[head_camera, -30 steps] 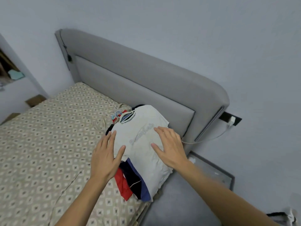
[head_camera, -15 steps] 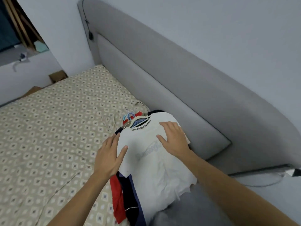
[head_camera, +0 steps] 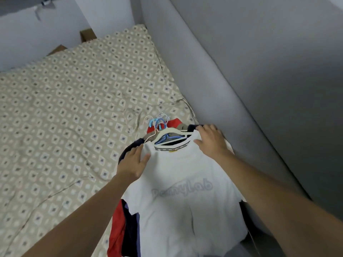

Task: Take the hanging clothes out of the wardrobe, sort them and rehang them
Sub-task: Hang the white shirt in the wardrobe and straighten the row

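Observation:
A pile of clothes on hangers lies on the bed's near right corner beside the headboard. On top is a white T-shirt [head_camera: 185, 191] with faint grey lettering, on a white hanger [head_camera: 167, 133]. Red [head_camera: 116, 230] and dark navy [head_camera: 130, 232] garments show under its left edge. Several hanger hooks [head_camera: 159, 120], white and blue, stick out at the far end. My left hand [head_camera: 134, 161] rests on the shirt's left shoulder with the thumb on the fabric. My right hand [head_camera: 211, 140] lies on the right shoulder near the collar, fingers fairly straight.
The bed [head_camera: 65, 117] with a beige patterned cover fills the left. A grey padded headboard [head_camera: 232, 80] runs along the right. Brown boxes [head_camera: 87, 35] stand past the bed's far edge by a white wall.
Both hands have slid up the white shirt from its middle to its shoulders by the collar. The view has moved closer and tilted down over the pile.

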